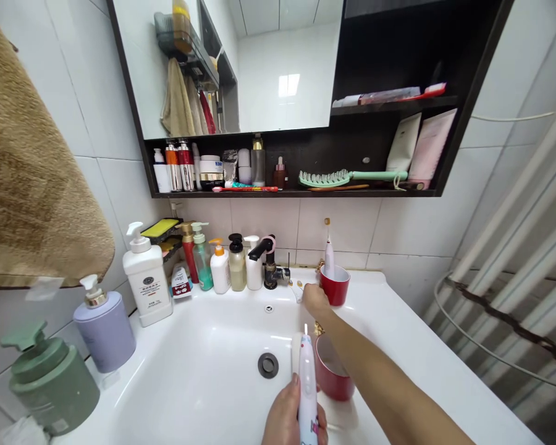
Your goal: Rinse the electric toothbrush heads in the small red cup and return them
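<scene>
My left grip [290,417] is closed around a white electric toothbrush handle [307,377], held upright over the basin [204,371], its bare tip pointing up just under my right forearm. My right grip [314,300] reaches well beyond it, fingertips on a small white piece [298,292] on the bench rim; whether they have pinched it, I cannot tell. Risk, as I judge it: a red cup [336,386] sits right of the left grip, beneath the forearm, and a dropped elbow could tip it. Just right of the right grip a second red cup [336,285] holds a tall brush [328,256], easily toppled. Left of it stand the tap [269,262] and pump bottles [220,266].
</scene>
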Tool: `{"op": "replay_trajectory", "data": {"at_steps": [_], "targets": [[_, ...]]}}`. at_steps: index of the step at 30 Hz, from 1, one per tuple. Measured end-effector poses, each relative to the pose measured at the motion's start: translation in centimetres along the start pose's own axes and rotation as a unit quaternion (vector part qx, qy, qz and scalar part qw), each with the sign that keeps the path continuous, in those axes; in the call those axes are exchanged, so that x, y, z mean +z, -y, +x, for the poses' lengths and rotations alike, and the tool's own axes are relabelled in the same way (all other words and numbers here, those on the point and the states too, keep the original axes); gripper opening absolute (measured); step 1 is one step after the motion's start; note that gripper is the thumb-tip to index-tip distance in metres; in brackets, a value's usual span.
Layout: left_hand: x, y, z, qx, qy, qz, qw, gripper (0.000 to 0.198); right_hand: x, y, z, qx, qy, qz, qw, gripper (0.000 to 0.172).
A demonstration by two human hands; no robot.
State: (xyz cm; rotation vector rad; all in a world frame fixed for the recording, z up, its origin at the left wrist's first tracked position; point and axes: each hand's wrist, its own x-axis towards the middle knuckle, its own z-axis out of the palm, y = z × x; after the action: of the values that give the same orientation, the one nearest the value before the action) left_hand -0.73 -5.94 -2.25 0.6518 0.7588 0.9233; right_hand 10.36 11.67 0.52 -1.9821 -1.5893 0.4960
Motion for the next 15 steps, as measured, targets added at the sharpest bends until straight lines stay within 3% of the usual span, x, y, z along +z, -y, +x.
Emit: {"op": "replay_trajectory", "data": {"at_steps": [4, 9, 15], "targets": [[0.2, -0.1, -0.6, 0.011, 0.002, 0.031, 0.999, 0.060, -2.4, 0.2, -3.5, 0.040, 0.035, 0.176, 0.983, 0.022], [1.5, 0.5, -3.1, 0.002, 0.041, 0.073, 0.996, 0.064, -6.7, -1.3, -11.3, 0.034, 0.070, 0.365, 0.928, 0.013], [3.4, 2.0, -6.8, 0.000, 0.076, 0.129, 0.989, 0.061, -9.5, -3.1, -18.6, 0.033, 0.150, 0.586, 0.796, 0.019]]}}
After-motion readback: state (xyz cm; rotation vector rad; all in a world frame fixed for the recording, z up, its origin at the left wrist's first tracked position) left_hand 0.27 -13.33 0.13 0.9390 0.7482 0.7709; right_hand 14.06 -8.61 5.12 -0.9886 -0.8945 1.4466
